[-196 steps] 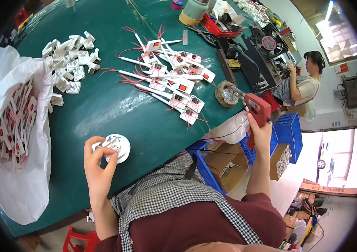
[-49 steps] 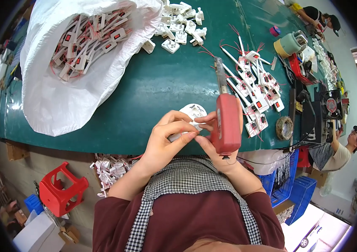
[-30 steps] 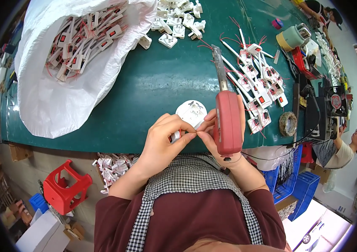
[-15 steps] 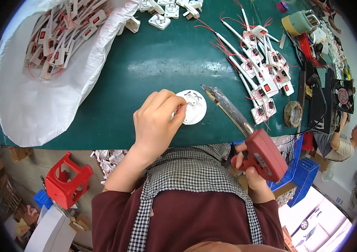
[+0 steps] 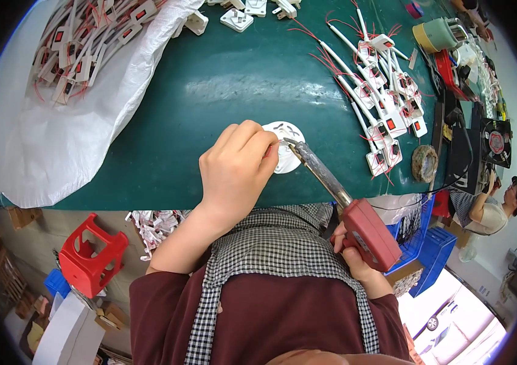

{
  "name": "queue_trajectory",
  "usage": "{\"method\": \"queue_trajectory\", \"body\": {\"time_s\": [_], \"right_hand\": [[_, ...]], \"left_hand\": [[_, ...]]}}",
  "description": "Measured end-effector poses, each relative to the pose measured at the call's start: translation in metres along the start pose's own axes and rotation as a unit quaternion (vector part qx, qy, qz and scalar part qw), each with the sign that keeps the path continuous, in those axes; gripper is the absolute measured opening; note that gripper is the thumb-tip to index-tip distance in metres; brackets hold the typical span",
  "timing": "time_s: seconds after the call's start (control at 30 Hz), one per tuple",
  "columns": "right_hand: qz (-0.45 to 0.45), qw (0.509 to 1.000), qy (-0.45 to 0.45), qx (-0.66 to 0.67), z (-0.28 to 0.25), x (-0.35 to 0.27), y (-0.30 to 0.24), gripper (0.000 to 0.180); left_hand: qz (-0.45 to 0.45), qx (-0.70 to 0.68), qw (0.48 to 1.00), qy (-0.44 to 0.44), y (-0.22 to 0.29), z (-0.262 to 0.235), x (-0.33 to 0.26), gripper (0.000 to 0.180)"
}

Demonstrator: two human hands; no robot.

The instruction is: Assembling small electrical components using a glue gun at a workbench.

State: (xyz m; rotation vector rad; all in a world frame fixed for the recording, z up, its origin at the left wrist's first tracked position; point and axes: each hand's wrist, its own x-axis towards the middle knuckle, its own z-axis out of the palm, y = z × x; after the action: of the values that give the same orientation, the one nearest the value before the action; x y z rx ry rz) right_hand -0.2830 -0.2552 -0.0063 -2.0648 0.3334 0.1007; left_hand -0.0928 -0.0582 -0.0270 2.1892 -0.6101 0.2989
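My left hand [image 5: 234,164] is closed in a pinch over the left part of a round white plastic disc [image 5: 287,163], which lies on the green table near its front edge. What the fingertips pinch is too small and covered to make out. Two dark marks show on the disc's upper part. In my right hand [image 5: 359,260] is a red pistol-shaped soldering iron [image 5: 373,236], its metal barrel pointing up and left. The iron's dark tip is at the disc, beside my left fingertips; whether it touches is unclear.
White switch pieces with red wires [image 5: 386,115] lie piled to the right, beside a tape roll [image 5: 424,163]. More fill a white sack [image 5: 58,164] at left. Plug parts [image 5: 237,20] sit at the far edge. A red stool [image 5: 93,255] stands lower left; another person [image 5: 494,207] is at far right.
The soldering iron has moved left, bringing its tip from beside the disc to over it. My left hand has shifted slightly right and up, still pinched at the disc.
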Motion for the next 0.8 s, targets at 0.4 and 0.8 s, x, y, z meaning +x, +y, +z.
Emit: {"method": "queue_trajectory", "body": {"time_s": [0.4, 0.8], "right_hand": [[-0.041, 0.999, 0.002, -0.006, 0.0037, -0.0029, 0.0018, 0.047], [-0.037, 0.998, -0.025, 0.035, 0.0038, -0.0023, 0.0007, 0.061]], "left_hand": [[-0.023, -0.014, 1.000, 0.005, 0.0042, 0.0004, -0.0016, 0.010], [-0.004, 0.006, 1.000, 0.005, 0.0032, 0.0031, -0.0030, 0.013]]}}
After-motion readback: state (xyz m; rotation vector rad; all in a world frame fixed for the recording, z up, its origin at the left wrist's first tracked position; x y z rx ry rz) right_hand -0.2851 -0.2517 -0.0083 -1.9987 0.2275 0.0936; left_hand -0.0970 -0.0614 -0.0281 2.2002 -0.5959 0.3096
